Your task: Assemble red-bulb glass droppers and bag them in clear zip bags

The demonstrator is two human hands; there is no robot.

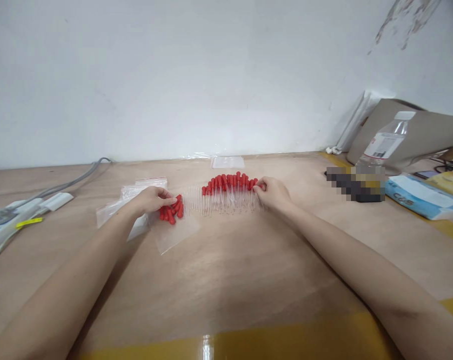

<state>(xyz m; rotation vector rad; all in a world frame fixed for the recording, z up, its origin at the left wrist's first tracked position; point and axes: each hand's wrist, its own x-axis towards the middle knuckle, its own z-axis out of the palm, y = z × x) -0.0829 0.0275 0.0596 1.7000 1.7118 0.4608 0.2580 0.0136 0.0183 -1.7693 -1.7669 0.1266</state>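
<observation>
My left hand (pixel 155 199) is closed, fingertips pinching a red rubber bulb (pixel 179 198) at the top of a small pile of red rubber bulbs (pixel 170 216). The pile lies on a clear plastic bag (pixel 174 236). In the middle of the table is a row of glass droppers (pixel 230 199), topped with red bulbs and pointing toward me. At its left end, several bare glass tubes (pixel 192 198) have no bulb. My right hand (pixel 273 192) is closed at the row's right end, thumb and forefinger on the red bulb of a glass dropper (pixel 255 184).
More clear zip bags (pixel 144 187) lie behind and under my left hand, and another bag (pixel 227 162) is by the wall. A power strip (pixel 14 220) with a grey cable sits far left. On the right are a plastic bottle (pixel 386 142), a tissue pack (pixel 425 197) and a blurred dark object (pixel 356 185).
</observation>
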